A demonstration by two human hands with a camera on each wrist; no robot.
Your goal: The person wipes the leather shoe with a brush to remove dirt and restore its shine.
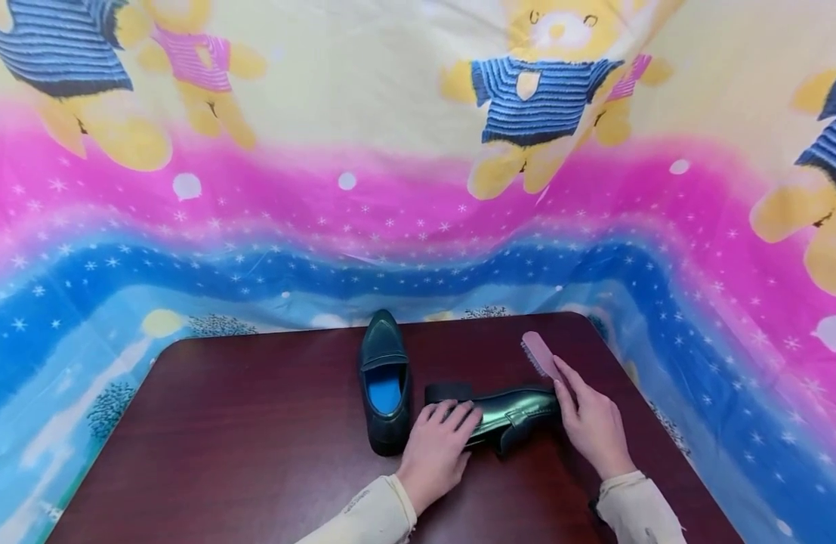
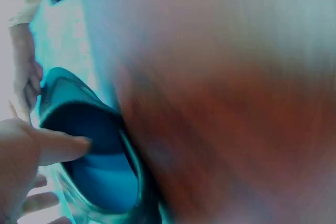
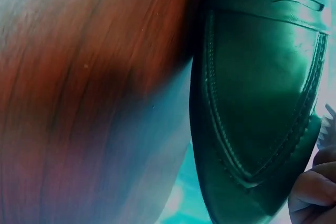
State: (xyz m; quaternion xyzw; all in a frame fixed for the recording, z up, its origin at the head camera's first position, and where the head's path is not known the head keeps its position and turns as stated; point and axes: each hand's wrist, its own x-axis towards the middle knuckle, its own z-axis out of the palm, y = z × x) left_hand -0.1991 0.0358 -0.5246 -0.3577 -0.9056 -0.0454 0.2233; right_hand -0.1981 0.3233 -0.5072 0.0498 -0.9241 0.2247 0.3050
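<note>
A dark green loafer (image 1: 519, 412) lies on its side, its toe pointing right. My left hand (image 1: 436, 453) grips it near the heel; in the left wrist view the thumb (image 2: 63, 146) reaches into the opening over the blue insole (image 2: 107, 179). My right hand (image 1: 594, 431) holds a pink brush (image 1: 540, 353) by the handle, close to the toe. The brush's bristles face left, beyond the shoe. In the right wrist view the loafer's stitched toe (image 3: 257, 108) fills the right side, with the bristles (image 3: 328, 127) partly showing at the edge.
A matching loafer (image 1: 385, 347) stands upright left of the held one, toe toward the back edge. Both are on a dark red-brown table (image 1: 254, 438). A cloth printed with bears (image 1: 390, 189) hangs behind and beside the table.
</note>
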